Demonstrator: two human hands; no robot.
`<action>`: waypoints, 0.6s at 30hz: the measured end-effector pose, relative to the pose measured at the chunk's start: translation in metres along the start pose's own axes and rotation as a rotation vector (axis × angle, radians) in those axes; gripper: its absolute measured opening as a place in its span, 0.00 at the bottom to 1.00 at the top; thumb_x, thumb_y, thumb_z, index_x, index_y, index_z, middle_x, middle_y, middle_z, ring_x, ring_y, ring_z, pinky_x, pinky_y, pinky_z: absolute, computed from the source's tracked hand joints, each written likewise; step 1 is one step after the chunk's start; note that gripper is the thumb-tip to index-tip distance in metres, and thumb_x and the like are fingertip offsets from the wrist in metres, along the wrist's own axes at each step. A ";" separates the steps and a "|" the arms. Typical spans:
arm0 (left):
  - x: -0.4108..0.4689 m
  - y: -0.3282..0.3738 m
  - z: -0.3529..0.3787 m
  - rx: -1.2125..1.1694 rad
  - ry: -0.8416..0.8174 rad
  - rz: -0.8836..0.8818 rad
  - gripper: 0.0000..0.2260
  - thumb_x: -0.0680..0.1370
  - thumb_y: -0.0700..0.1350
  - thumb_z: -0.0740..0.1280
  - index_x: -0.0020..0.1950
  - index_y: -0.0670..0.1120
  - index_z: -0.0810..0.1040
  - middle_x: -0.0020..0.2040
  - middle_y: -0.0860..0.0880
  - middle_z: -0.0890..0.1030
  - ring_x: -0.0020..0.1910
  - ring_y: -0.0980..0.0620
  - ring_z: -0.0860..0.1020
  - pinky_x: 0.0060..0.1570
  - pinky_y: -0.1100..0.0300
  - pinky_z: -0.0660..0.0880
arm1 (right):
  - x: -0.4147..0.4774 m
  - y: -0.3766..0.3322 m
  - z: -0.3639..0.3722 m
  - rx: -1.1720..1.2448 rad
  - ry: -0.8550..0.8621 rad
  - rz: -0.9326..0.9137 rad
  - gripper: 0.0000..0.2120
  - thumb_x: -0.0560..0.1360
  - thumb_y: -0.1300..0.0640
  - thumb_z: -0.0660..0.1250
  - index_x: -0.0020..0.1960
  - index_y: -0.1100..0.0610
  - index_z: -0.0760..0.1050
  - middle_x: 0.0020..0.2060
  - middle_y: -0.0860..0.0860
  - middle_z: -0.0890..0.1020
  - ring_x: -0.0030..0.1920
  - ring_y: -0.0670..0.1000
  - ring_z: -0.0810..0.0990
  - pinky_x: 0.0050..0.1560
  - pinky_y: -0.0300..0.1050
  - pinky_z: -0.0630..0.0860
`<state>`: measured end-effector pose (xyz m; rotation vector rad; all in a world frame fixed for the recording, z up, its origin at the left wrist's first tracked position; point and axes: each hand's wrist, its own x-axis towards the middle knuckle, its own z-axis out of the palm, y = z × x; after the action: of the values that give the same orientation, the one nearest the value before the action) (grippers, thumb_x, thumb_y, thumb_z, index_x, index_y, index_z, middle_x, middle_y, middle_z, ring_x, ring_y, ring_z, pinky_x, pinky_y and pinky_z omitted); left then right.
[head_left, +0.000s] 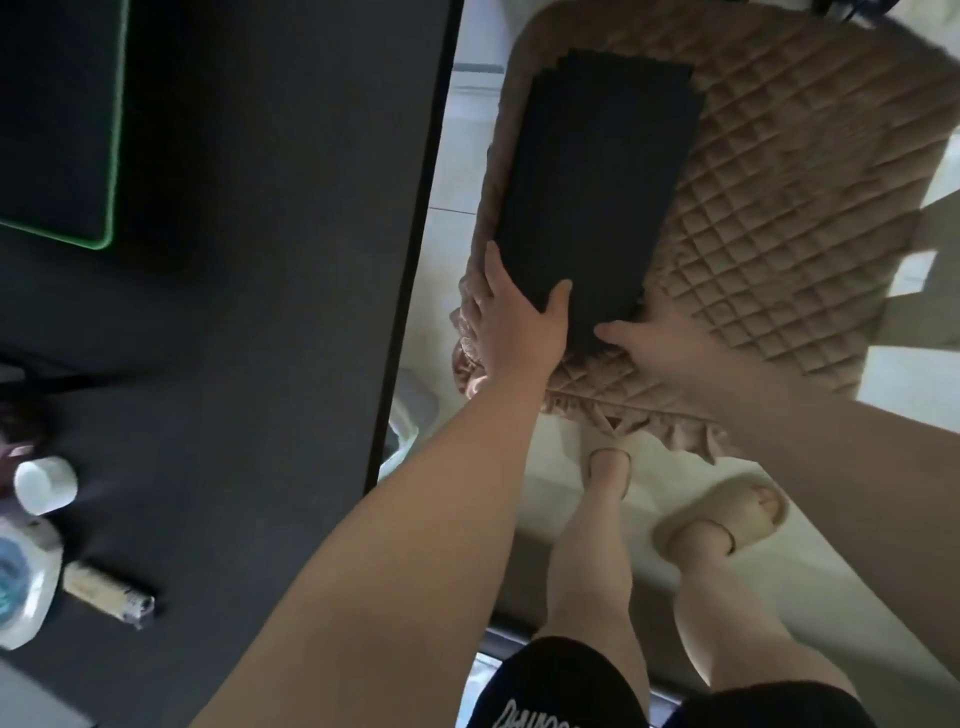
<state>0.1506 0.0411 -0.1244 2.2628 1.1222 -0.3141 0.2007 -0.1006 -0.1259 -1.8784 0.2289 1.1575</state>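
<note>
**Two hands on a black stack**

A black stack of flat layers lies on a soft brown cushion with a diamond pattern. The stack sits on the left part of the cushion and is long and dark. Its far end shows a few layers, like little steps.

The left hand holds the near left corner of the stack. Its thumb lies on top, and its fingers run along the left side. The right hand holds the near right corner. Its thumb touches the near edge, and its fingers are curled at the corner, partly hidden by the stack. Both hands are close together at the same end.

To the left is a dark desk. On it lies a black mat with a glowing green edge. Near the front of the desk stand a small white tub, a blue and white thing, and a pale wrapped stick.

Below the cushion is a light floor. The person wears black shorts and a tan slipper. The other foot is partly tucked under the frilly edge of the cushion.
</note>
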 end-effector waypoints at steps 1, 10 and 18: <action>0.002 0.000 -0.001 -0.032 -0.002 -0.012 0.41 0.76 0.63 0.67 0.80 0.55 0.49 0.81 0.48 0.57 0.78 0.38 0.58 0.73 0.35 0.61 | 0.003 0.000 -0.001 0.087 -0.022 0.029 0.32 0.77 0.58 0.72 0.77 0.57 0.64 0.67 0.51 0.77 0.64 0.53 0.77 0.65 0.45 0.74; -0.010 0.003 -0.011 -0.139 -0.259 -0.170 0.41 0.70 0.70 0.69 0.74 0.46 0.68 0.71 0.47 0.74 0.69 0.44 0.73 0.66 0.46 0.73 | -0.020 0.012 -0.027 0.145 0.127 0.122 0.24 0.80 0.49 0.69 0.71 0.60 0.73 0.62 0.51 0.79 0.58 0.53 0.79 0.52 0.43 0.79; -0.071 0.022 -0.070 -0.193 -0.612 -0.233 0.39 0.66 0.72 0.71 0.66 0.46 0.77 0.55 0.50 0.82 0.49 0.50 0.82 0.45 0.56 0.81 | -0.121 -0.002 -0.066 0.317 0.087 0.274 0.22 0.75 0.50 0.76 0.61 0.63 0.77 0.54 0.58 0.84 0.53 0.59 0.85 0.56 0.57 0.82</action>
<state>0.1206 0.0268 -0.0278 1.6895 1.0220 -0.8813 0.1775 -0.1830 -0.0181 -1.6499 0.6965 1.1423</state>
